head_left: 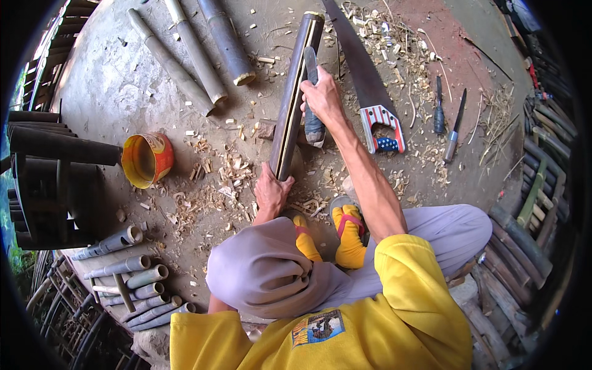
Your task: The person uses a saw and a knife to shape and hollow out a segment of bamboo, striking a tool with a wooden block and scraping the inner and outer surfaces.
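A dark bamboo tube [297, 86] with a long pale slit lies slantwise in front of me, its far end pointing away. My left hand [271, 190] is closed around its near end. Closed on a knife [314, 128] with a dark wrapped handle, my right hand [323, 98] rests against the tube's right side. The short blade points away from me, along the bamboo. Part of the handle is hidden by my fingers. Beneath the tube, a short wooden block [266, 129] shows on its left side.
A handsaw [364, 68] lies right of the tube, with two narrow tools, a dark-handled one [439, 111] and a knife [456, 129], beyond it. Bamboo lengths [225, 40] lie far left, near a yellow-red bucket [146, 160]. Cut tubes [142, 290] sit lower left. Shavings [234, 172] litter the floor.
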The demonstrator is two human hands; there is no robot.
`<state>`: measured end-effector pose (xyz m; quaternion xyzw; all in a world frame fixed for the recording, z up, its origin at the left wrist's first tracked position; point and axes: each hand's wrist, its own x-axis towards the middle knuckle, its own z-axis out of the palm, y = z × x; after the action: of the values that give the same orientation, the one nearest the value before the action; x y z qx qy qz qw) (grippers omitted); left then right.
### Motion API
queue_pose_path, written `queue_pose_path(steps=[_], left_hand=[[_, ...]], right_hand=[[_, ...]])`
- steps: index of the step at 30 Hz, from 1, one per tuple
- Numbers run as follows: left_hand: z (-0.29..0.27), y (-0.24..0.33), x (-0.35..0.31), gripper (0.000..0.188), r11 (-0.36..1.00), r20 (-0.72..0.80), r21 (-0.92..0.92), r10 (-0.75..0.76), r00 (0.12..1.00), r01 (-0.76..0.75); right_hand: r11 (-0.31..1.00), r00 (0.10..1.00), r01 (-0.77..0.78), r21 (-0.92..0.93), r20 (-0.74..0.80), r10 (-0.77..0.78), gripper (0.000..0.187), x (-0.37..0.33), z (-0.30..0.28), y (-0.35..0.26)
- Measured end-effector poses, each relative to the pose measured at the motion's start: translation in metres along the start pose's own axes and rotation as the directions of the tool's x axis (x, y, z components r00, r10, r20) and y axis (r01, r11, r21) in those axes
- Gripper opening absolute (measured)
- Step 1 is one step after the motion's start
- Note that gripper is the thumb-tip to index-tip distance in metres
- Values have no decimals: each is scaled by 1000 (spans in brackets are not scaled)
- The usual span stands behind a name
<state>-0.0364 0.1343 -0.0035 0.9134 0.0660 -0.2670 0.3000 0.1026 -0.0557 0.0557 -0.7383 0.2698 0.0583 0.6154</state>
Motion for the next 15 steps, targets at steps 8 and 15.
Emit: queue_pose_path(steps=[8, 15], left_hand=[[1, 1, -1, 58, 1000, -22, 22, 16, 1000, -15], [-3, -4, -3, 55, 998, -69, -62, -14, 998, 9]], right_hand=[[986, 985, 127, -104, -101, -138, 28, 46, -15, -33], [976, 983, 94, -198, -136, -122, 28, -40, 7, 28]])
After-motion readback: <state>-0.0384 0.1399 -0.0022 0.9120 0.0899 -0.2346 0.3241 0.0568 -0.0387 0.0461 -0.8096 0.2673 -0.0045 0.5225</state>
